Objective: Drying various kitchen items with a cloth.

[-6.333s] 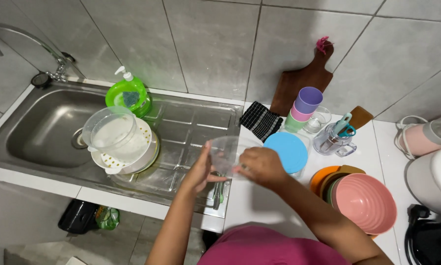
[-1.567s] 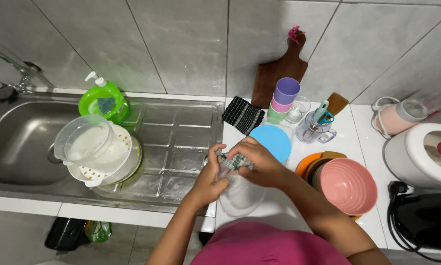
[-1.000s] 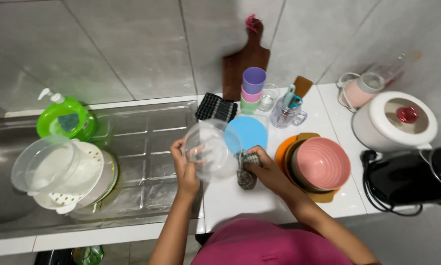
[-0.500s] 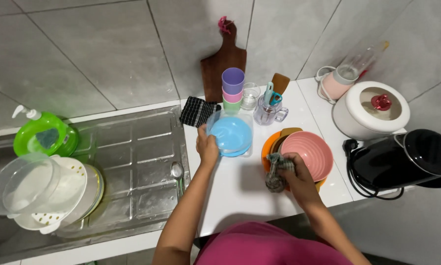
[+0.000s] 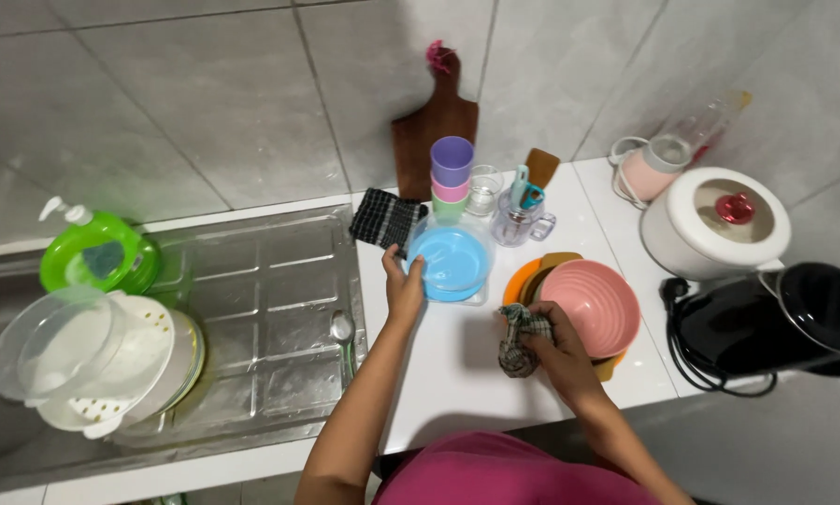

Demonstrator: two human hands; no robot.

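Both hands work over the white counter [image 5: 457,365] in the single head view. Left hand [image 5: 403,285] rests against the left rim of a clear container [image 5: 452,262] whose blue lid or base shows inside it, fingers curled along that edge in a light hold; the container stands just right of the hand and below the stack of cups. Right hand [image 5: 555,351] is closed tightly around a bunched checked cloth [image 5: 518,337], which sticks out to the left of the fist, just beside the pink bowl [image 5: 593,307] and well apart from the container.

Counted: one stack of three cups [image 5: 451,178], purple over pink over green; one small clear glass [image 5: 483,190]; one glass mug [image 5: 523,217] holding utensils; one pink bowl nested on an orange one [image 5: 521,279]; one dark folded cloth [image 5: 384,220]; one wooden cutting board [image 5: 436,126] leaning on the tiled wall; one spoon [image 5: 343,329] on the steel drainboard [image 5: 261,299]; one white cooker [image 5: 714,224]; one black kettle [image 5: 794,318].

How many orange dishes lie under the pink bowl cannot be told. White strainer and clear bowl [image 5: 93,360] overlap at the left, over plates I cannot count. The pitcher [image 5: 658,168] behind the cooker is partly hidden. The person's pink top cuts off the counter's near edge.
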